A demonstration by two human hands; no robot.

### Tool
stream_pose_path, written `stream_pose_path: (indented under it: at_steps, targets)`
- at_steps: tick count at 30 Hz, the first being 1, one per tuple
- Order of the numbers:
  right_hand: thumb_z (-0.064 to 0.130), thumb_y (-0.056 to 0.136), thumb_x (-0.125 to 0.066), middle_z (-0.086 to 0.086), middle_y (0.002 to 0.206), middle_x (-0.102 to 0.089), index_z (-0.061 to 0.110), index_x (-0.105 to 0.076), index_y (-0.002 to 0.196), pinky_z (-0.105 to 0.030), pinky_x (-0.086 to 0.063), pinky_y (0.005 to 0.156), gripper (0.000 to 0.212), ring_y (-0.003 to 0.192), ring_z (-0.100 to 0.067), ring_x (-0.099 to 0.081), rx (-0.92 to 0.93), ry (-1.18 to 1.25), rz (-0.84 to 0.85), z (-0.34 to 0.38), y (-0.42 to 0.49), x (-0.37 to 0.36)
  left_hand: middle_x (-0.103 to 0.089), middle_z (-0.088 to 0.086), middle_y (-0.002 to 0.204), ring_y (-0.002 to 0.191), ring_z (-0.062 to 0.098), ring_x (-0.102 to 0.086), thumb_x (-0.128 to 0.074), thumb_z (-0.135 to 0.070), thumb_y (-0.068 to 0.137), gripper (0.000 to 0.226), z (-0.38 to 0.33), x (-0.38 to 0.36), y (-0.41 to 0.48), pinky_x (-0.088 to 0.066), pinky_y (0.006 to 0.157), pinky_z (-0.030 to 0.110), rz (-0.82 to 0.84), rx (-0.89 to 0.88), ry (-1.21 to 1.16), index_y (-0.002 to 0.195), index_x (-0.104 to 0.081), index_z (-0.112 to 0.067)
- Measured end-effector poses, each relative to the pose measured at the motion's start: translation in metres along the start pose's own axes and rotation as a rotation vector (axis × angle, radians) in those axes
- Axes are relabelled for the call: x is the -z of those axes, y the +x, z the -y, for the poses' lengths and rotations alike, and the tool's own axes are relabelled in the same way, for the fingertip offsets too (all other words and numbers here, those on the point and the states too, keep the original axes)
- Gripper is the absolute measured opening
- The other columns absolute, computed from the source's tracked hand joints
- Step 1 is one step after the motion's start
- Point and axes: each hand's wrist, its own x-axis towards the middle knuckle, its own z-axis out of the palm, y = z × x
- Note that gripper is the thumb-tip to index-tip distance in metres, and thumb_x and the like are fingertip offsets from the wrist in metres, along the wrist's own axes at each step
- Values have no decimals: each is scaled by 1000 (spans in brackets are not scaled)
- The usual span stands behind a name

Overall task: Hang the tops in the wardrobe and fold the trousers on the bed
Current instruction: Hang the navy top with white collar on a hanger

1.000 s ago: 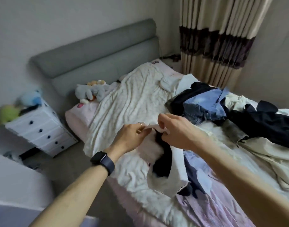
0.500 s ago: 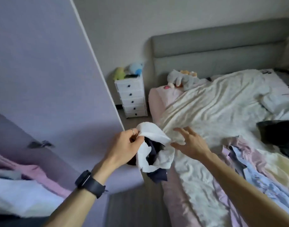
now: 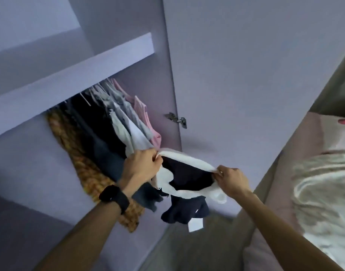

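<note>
1. The left hand is held out ahead, fingers curled round one edge of the top.
2. The right hand is slightly lower, pinching the opposite edge.
3. Both bare forearms reach forward. Blur leaves the exact finger placement unclear.
</note>
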Motion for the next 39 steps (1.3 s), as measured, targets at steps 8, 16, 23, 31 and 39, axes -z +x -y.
stream_pose_path:
  at_steps: [8, 16, 23, 31, 39]
  targets:
    - [26, 95, -47, -14, 114, -67, 29, -59, 129, -39, -52, 81, 36, 102, -41, -64, 252, -209, 21, 68, 67, 35, -64, 0, 103, 83, 28, -66, -58, -35, 92, 22, 88, -4, -26, -49, 64, 33, -37, 141, 168, 92, -67, -16]
    - [14, 88, -54, -2, 106, -72, 38, -66, 124, -33, -51, 73, 45, 93, -32, -68, 605, -81, 246, 133, 113, 49, -65, -2, 96, 90, 28, -66, -45, -41, 97, 30, 80, 7, -68, -49, 77, 38, -25, 553, 161, 120, -49, -22]
    - [4, 90, -62, -6, 76, -75, 26, -73, 95, -34, -60, 65, 24, 63, -20, -69, 464, 565, 647, 173, 101, 50, -72, -1, 97, 91, 25, -68, -42, -56, 89, 25, 77, 19, -124, -57, 84, 38, -28, 836, -228, 100, -61, -46]
    - [23, 90, -72, 9, 62, -71, 21, -68, 72, -28, -53, 66, 18, 63, -11, -70, 970, 165, 565, 213, 78, 51, -73, 3, 118, 111, 19, -69, -82, -46, 81, 56, 70, 51, -195, -54, 92, 33, -90, 827, -1238, 125, -66, -15]
    - [38, 91, -72, 5, 104, -54, 27, -70, 93, -28, -41, 91, 12, 98, -11, -51, 1337, 334, 350, 256, 25, 18, -66, -5, 89, 82, 9, -61, -76, -44, 82, 26, 86, 49, -239, -46, 77, 22, -492, 834, -733, 96, -70, -23]
